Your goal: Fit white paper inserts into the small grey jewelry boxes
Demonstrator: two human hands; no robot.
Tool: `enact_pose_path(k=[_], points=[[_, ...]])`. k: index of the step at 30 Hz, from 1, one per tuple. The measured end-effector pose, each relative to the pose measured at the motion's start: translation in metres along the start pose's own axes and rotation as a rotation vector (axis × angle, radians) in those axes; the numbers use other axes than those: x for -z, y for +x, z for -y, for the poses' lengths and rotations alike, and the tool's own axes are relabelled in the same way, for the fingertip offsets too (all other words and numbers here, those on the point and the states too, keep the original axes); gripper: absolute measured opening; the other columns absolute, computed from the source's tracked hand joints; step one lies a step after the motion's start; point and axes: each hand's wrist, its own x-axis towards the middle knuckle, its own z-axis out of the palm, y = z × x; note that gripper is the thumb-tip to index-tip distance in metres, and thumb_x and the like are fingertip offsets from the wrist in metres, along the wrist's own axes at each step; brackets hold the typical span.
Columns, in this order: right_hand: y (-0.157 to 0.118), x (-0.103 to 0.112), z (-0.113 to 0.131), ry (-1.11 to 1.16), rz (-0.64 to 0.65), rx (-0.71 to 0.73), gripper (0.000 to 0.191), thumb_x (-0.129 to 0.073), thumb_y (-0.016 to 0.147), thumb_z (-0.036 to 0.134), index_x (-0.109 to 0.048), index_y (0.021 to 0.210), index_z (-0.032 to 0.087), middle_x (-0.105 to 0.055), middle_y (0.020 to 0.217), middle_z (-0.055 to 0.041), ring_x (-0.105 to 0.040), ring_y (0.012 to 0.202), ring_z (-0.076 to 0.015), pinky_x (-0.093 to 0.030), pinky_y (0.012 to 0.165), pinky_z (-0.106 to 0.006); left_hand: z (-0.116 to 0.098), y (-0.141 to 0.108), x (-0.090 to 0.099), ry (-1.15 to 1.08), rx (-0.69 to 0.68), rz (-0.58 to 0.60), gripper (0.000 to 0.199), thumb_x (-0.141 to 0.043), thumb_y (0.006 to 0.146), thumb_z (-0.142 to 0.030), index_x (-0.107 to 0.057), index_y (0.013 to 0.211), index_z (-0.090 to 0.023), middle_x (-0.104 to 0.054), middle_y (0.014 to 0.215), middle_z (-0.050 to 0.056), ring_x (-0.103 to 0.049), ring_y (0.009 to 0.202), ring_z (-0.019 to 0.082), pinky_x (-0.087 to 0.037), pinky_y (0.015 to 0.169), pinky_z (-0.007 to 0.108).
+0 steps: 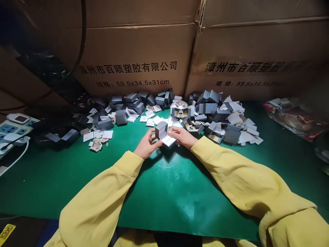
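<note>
I have the left hand (146,145) pinching the opened box (160,129) and the right hand (183,135), grip unclear, apparently adjusting its white insert (168,140), which next calls for steadiness.

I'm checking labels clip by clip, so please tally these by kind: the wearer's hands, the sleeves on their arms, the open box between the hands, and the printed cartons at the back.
Hands: 2
Yellow sleeves: 2
Open box: 1
Printed cartons: 2
Total: 7
</note>
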Motion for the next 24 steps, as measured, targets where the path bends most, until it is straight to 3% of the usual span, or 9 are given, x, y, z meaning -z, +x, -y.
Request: enact_pose_path(k=[5, 9, 14, 17, 21, 24], points=[[-0.001, 0.002, 0.002, -0.055, 0.028, -0.002, 0.038, -0.059, 0.070, 0.053, -0.042, 0.066, 0.019, -0.042, 0.051, 0.0080, -0.032, 0.038, -0.0031, -0.024, 0.035, -0.017, -0.001, 0.000, 0.003, 0.040, -0.030, 0.028, 0.067, -0.071, 0.067, -0.038, -0.038, 0.122, -0.017, -0.053, 0.117, 0.015, -0.053, 0.104, 0.026, -0.050, 0.073, 0.032], [-0.001, 0.004, 0.000, -0.101, 0.087, -0.003, 0.031, -0.064, 0.066, 0.039, -0.040, 0.074, 0.021, -0.044, 0.052, 0.0096, -0.034, 0.039, -0.0038, -0.026, 0.038, -0.017, -0.002, -0.001, 0.005, 0.106, -0.049, 0.041, 0.067, -0.068, 0.070, -0.036, -0.038, 0.127, -0.018, -0.056, 0.113, 0.013, -0.054, 0.101, 0.024, -0.050, 0.074, 0.031], [0.002, 0.004, -0.005, -0.165, -0.041, 0.098, 0.027, -0.062, 0.062, 0.028, -0.038, 0.072, 0.021, -0.044, 0.055, 0.0098, -0.035, 0.044, -0.0041, -0.027, 0.044, -0.017, 0.000, -0.001, 0.000, 0.266, -0.018, 0.025, 0.061, -0.062, 0.073, -0.042, -0.043, 0.125, -0.015, -0.060, 0.106, 0.012, -0.059, 0.086, 0.021, -0.053, 0.060, 0.029], [0.003, 0.002, -0.007, -0.212, -0.040, 0.087, 0.025, -0.059, 0.063, 0.028, -0.037, 0.072, 0.021, -0.042, 0.053, 0.0104, -0.033, 0.044, -0.0048, -0.026, 0.046, -0.018, -0.003, -0.003, -0.002, 0.498, -0.078, -0.121, 0.053, -0.057, 0.076, -0.045, -0.051, 0.117, -0.012, -0.063, 0.098, 0.011, -0.061, 0.077, 0.019, -0.051, 0.054, 0.026], [0.002, -0.002, -0.006, -0.368, -0.024, 0.035, 0.023, -0.058, 0.063, 0.028, -0.038, 0.071, 0.021, -0.037, 0.048, 0.0112, -0.031, 0.044, -0.0055, -0.023, 0.045, -0.018, -0.008, -0.007, -0.003, 0.980, -0.306, -0.394, 0.038, -0.059, 0.074, -0.043, -0.062, 0.100, -0.017, -0.067, 0.094, 0.007, -0.061, 0.076, 0.017, -0.049, 0.066, 0.026], [-0.001, -0.006, -0.004, -0.487, -0.020, 0.043, 0.021, -0.058, 0.063, 0.029, -0.039, 0.068, 0.020, -0.037, 0.050, 0.0106, -0.032, 0.047, -0.0058, -0.023, 0.046, -0.019, -0.010, -0.008, -0.005, 1.145, -0.291, -0.446, 0.036, -0.060, 0.074, -0.040, -0.062, 0.104, -0.022, -0.069, 0.089, 0.003, -0.062, 0.075, 0.016, -0.046, 0.067, 0.024]])
